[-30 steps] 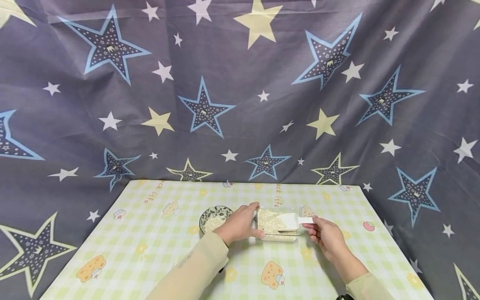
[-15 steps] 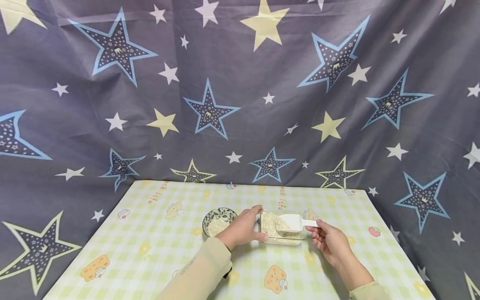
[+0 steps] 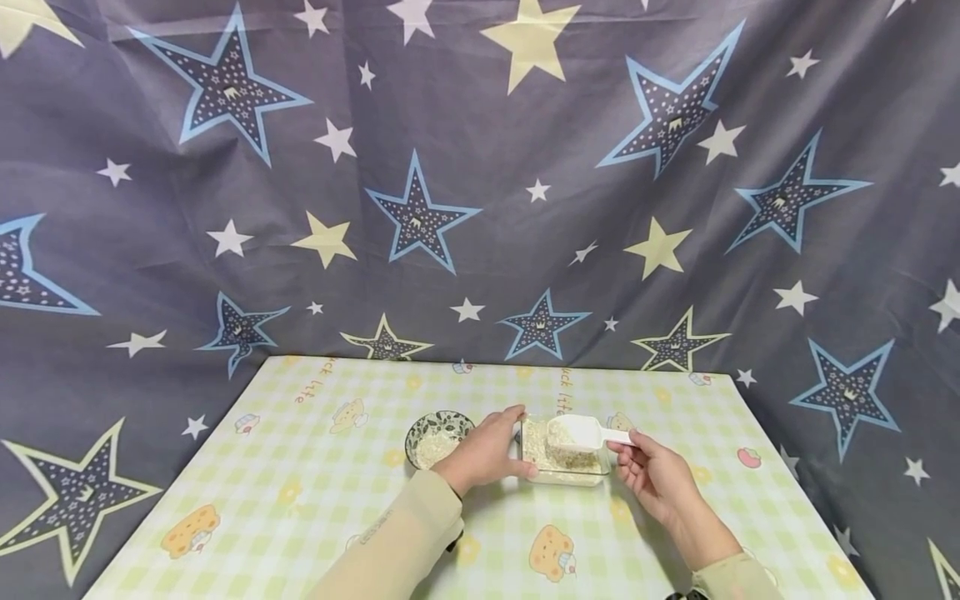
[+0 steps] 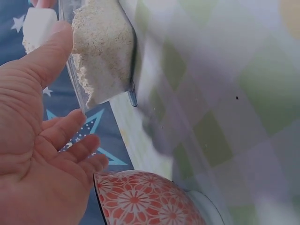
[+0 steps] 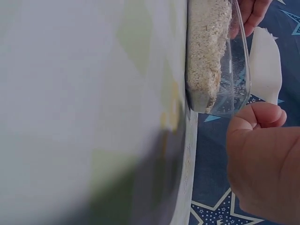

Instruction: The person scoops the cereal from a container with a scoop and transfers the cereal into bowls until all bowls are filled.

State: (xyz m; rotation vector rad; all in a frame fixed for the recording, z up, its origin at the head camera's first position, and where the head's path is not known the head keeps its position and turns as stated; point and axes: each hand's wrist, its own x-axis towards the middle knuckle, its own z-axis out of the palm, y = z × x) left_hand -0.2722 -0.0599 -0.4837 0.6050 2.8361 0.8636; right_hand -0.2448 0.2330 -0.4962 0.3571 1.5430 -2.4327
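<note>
In the head view a clear rectangular container (image 3: 572, 479) of pale oat-like flakes (image 5: 204, 51) stands mid-table. My left hand (image 3: 483, 450) holds its left end, thumb on the near side and fingers reaching to the far side. Between thumb and fingers my right hand (image 3: 663, 479) pinches the handle of a white scoop (image 3: 576, 432). The scoop carries some flakes and hangs over the container, above its rim in the right wrist view. Left of my left hand sits a patterned bowl (image 3: 437, 423), also with flakes inside; its outside is red with white flowers in the left wrist view.
A green checked cloth with cartoon prints covers the table (image 3: 300, 467). Behind it hangs a dark curtain (image 3: 465, 167) with stars. The bowl stands close to my left wrist, near the container's left side.
The scoop has come up out of the flakes and now sits higher above the container, with flakes in it. My left hand keeps its place at the container's left end.
</note>
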